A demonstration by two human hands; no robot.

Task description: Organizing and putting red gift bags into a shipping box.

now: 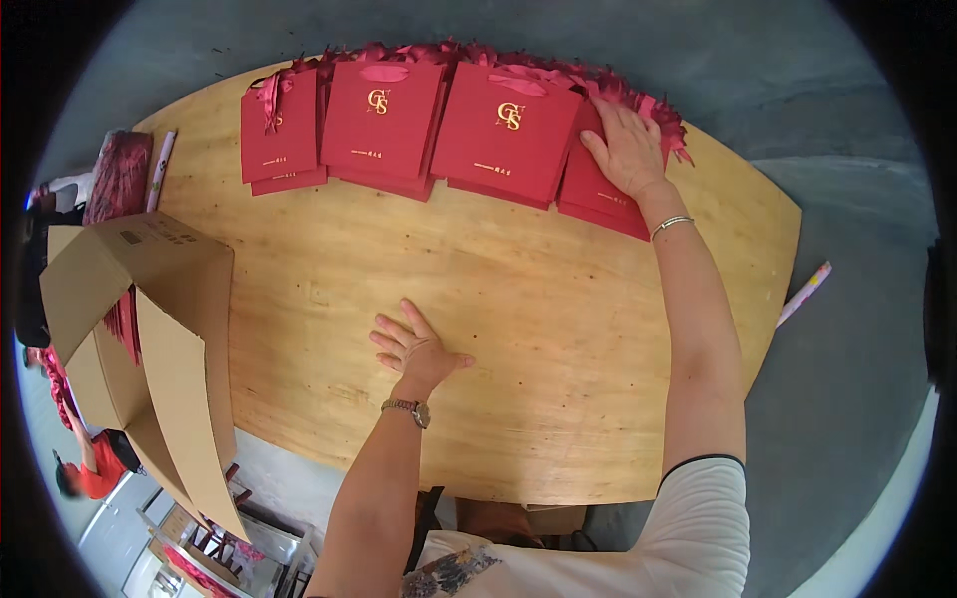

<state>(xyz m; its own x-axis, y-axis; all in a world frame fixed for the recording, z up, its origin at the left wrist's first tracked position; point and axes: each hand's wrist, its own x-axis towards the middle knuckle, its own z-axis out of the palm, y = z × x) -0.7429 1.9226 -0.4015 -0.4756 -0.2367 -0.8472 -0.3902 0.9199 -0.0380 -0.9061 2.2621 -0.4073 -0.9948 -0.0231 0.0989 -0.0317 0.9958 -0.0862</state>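
Four stacks of red paper gift bags with pink ribbon handles stand in a row along the table's far edge. My right hand [628,148] rests on the rightmost stack of gift bags [606,199], palm down with its fingers stretched out. It covers part of the top bag's front. To its left are a second stack of gift bags [508,149], a third [382,135] and a smaller one [279,140] at the far left. Over the bare wood nearer to me, my left hand [411,351] is spread wide and holds nothing.
A cardboard box [179,259] with raised flaps stands at the table's left, with red bags inside. Behind it lies a dark red bundle [122,177] beside a pale roll [159,171]. Another patterned roll [803,294] sticks out at the right edge. A person in red [100,468] is at lower left.
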